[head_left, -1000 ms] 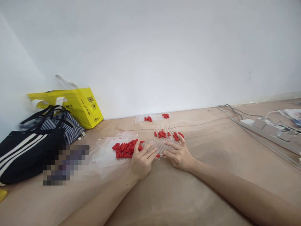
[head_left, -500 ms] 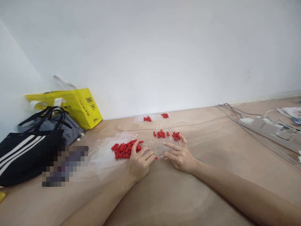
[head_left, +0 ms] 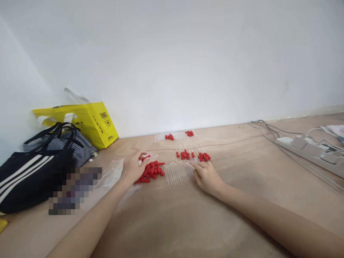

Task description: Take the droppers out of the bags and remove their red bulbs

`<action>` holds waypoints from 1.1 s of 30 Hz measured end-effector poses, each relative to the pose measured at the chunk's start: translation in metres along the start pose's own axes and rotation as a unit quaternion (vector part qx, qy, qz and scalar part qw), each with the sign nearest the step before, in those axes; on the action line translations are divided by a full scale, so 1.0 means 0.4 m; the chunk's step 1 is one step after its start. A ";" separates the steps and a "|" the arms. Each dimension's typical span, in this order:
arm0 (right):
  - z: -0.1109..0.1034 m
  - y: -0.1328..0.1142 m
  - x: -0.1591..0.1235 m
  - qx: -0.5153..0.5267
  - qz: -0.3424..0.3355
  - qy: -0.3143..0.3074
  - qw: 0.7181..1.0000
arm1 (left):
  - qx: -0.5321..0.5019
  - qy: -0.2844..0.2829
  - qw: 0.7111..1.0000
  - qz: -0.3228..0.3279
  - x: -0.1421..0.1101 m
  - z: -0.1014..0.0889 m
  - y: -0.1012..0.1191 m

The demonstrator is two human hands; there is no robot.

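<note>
My left hand [head_left: 133, 167] is at the left side of a pile of red rubber dropper bulbs [head_left: 153, 170], thumb and fingers closed on one red rubber bulb [head_left: 146, 157]. Beside the pile, a row of clear glass dropper tubes [head_left: 176, 173] lies side by side on the table. My right hand [head_left: 208, 177] rests at the right end of this row, fingers curled and pinching the end of one glass tube [head_left: 191, 165]. Just behind lie several droppers [head_left: 185, 154] with red bulbs fitted, tubes pointing away from me.
Clear plastic bags [head_left: 114, 172] lie left of the pile. At the wall, another bag [head_left: 178, 135] holds red-bulbed droppers. A yellow bag [head_left: 99, 122] and a black striped bag [head_left: 34, 175] stand at the left. On the right are a white power strip [head_left: 309, 150] and grey cables [head_left: 264, 132].
My left hand has moved left from the glass tubes to the red bulbs and taken one. My right hand's outstretched index finger has curled in, and the tubes' near ends are uncovered.
</note>
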State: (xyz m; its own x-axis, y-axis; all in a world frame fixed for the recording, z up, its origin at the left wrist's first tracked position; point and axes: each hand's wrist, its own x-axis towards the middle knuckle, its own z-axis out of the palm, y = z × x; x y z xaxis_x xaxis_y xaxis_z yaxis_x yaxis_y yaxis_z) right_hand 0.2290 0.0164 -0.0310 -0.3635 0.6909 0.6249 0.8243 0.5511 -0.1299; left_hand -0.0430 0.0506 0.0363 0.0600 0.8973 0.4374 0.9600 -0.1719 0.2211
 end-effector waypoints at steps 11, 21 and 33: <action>0.036 -0.082 0.090 -0.067 0.086 -0.112 0.988 | 0.103 -0.184 0.971 -0.111 0.103 0.014 -0.042; 0.015 -0.099 0.080 -0.057 0.076 -0.081 0.992 | 0.108 -0.118 0.985 -0.068 0.101 0.043 0.051; -0.072 0.024 -0.059 -0.040 0.017 0.053 0.998 | 0.062 -0.185 0.977 -0.081 0.151 0.187 0.256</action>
State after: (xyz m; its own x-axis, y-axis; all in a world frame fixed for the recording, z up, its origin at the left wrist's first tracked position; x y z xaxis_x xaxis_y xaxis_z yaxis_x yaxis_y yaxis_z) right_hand 0.2580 -0.0080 -0.0249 -0.2904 0.6525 0.7000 0.8687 0.4866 -0.0931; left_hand 0.0794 0.1177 0.0201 -0.0226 0.9982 0.0550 0.9895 0.0145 0.1439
